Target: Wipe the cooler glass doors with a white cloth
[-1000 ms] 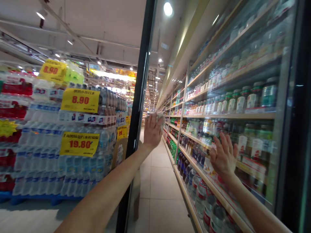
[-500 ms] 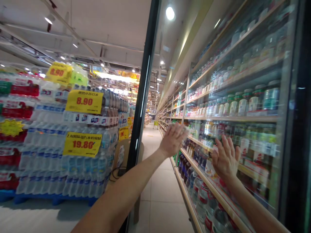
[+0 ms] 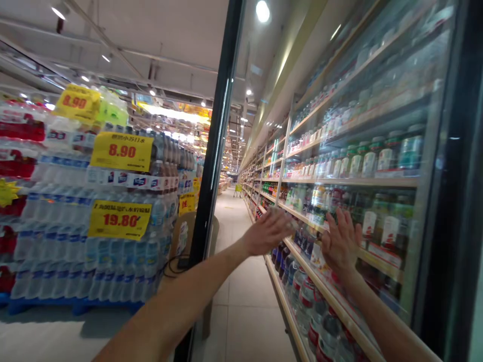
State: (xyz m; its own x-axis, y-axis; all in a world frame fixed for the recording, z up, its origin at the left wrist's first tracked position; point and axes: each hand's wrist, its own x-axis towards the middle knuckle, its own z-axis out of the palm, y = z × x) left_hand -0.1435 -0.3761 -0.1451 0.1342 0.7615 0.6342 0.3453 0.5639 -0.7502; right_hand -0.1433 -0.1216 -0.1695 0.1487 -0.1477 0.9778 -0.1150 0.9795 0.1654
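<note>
Supermarket aisle with a beige tile floor (image 3: pixel 241 311), running off toward the centre of the frame. Right half: a long refrigerated display case with a large glass door (image 3: pixel 377 65), edged by a tall black metal door frame (image 3: pixel 217 136) at centre. Inside, on pale wooden shelves (image 3: pixel 332 296), green-capped bottles (image 3: pixel 392 156) at upper right and clear water bottles with red labels (image 3: pixel 311 314) at lower centre-right. Left side: a shrink-wrapped stack of bottled water (image 3: pixel 86 256) on a blue plastic pallet (image 3: pixel 71 307), bearing yellow price signs, one reading 8.90 (image 3: pixel 121 151), one 19.80 (image 3: pixel 119 219). Left hand (image 3: pixel 266 232): open, empty, grip released, fingers extended, at centre-right. Right hand (image 3: pixel 340 241): open, empty, grip released, palm toward the glass, fingers spread; contact with the glass cannot be told.
</note>
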